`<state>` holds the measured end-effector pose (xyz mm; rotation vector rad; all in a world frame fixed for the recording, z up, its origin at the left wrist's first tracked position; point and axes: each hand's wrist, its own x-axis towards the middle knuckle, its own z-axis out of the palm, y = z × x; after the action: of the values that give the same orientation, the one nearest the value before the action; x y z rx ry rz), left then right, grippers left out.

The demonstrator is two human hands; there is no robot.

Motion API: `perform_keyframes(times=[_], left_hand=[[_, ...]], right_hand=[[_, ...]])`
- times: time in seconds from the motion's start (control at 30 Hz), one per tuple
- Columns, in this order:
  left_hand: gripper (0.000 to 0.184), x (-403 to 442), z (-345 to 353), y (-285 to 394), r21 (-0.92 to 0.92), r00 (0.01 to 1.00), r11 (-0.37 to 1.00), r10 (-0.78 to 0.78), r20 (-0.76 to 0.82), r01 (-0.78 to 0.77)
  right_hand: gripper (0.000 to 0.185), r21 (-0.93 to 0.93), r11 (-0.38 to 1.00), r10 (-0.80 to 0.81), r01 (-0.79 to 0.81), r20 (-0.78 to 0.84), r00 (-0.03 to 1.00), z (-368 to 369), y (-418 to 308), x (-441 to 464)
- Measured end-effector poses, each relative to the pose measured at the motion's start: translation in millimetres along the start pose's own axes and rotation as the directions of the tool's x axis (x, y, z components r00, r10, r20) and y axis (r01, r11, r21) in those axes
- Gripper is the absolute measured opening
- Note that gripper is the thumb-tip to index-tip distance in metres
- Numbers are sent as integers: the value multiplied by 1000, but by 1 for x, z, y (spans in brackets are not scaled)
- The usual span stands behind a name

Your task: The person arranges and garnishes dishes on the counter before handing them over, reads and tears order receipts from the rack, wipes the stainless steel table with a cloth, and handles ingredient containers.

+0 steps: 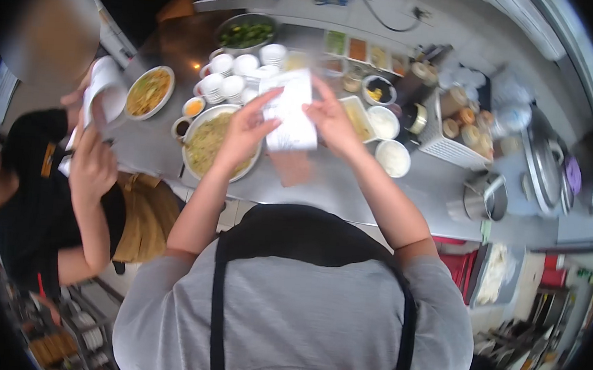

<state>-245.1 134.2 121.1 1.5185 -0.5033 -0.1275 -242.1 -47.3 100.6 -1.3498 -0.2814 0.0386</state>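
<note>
The 1 printed paper slip [291, 128] lies between the 2 hands, raised over the worktop [416, 190], right of the large bowl [241, 175]. Long axis: near edge to far edge. Left hand [251, 118]: partly curled, gripping the slip's left side. Right hand [327, 115]: partly curled, thumb and fingers holding its right side, slightly closer to the worktop's far edge.

Lone head-worn camera — wide view (edges curved), facing forward and down, hands [248, 122] near
</note>
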Motion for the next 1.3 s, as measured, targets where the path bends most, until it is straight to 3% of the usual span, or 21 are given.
perform_keyframes(times=[0.07, 0.1, 0.17, 0.33, 0.4, 0.47, 0.53, 0.57, 0.67, 0.7, 0.73, 0.77, 0.8, 0.87, 0.93, 1.0, 1.1, 1.17, 1.2, 1.27, 1.3], left_hand=[[45, -10, 16, -16, -78, 974, 972, -217, 70, 222], [45, -16, 21, -29, -91, 965, 965, -236, 112, 246], [45, -24, 34, -44, -103, 953, 958, -250, 169, 269], [45, -22, 54, -50, -161, 900, 895, -381, 214, 417], [46, -18, 58, -62, -158, 891, 895, -369, 266, 418], [46, -15, 69, -69, -97, 944, 969, -193, 267, 226], [46, -10, 82, -67, -150, 930, 940, -262, 258, 306], [44, -4, 86, -65, -164, 961, 975, -104, 256, 149], [43, 13, 81, -62, -97, 969, 977, -169, 181, 188], [41, 20, 75, -73, 4, 990, 1000, -12, 144, 11], [38, 22, 80, -47, -164, 991, 983, -67, 119, 87], [36, 25, 78, -41, -157, 994, 984, -69, 83, 81], [34, 27, 72, -40, -148, 996, 986, -72, 48, 78], [31, 27, 58, -45, -125, 998, 990, -60, 21, 62], [28, 21, 45, -48, -97, 999, 995, -38, -17, 37], [24, 9, 37, -52, -69, 994, 995, -75, -74, 70], [22, -4, 25, -56, -29, 983, 992, -125, -135, 122], [22, -11, 19, -59, -24, 978, 992, -127, -162, 125], [23, -13, 18, -62, -25, 973, 992, -129, -192, 127], [23, -16, 16, -67, -39, 969, 991, -131, -210, 126], [23, -18, 16, -69, -48, 962, 988, -153, -227, 146]], right_hand=[[55, -88, 986, 147, -145, 16, 989, -20, 0, -21], [55, -97, 985, 140, -141, -14, 990, -32, 1, -28], [58, -141, 940, 320, -310, 56, 946, -58, 1, -44], [59, -146, 902, 410, -407, -9, 912, -88, -13, -78], [60, -160, 914, 371, -373, -46, 928, -91, -2, -86], [57, -194, 964, 167, -182, -95, 981, -84, 18, -93], [52, -18, 999, -39, 36, -162, 986, -68, 25, -92], [52, -43, 998, -61, 54, -177, 982, -72, 26, -89], [50, -190, 982, -28, 17, -58, 998, -87, 22, -84], [48, -495, 861, -161, 117, -48, 986, -106, 6, -80], [45, -742, 646, -271, 179, -4, 962, -124, -10, -81], [40, -886, 440, -435, 144, -70, 898, -145, -34, -78], [35, -900, 434, -473, 33, -197, 859, -166, -65, -80], [25, -960, 279, -757, 33, -199, 623, -233, -132, -88], [30, -868, 481, -829, 123, -404, 387, -278, -216, -111], [34, -677, 555, -817, 483, -554, 163, -314, -285, -134], [38, -566, 535, -814, 627, -543, 205, -389, -331, -159], [39, -475, 759, -641, 446, -662, 388, -435, -333, -170], [39, -478, 752, -649, 453, -656, 385, -452, -332, -176], [39, -415, 869, -494, 270, -684, 537, -474, -337, -176], [39, -435, 868, -491, 240, -676, 550, -478, -340, -176]])
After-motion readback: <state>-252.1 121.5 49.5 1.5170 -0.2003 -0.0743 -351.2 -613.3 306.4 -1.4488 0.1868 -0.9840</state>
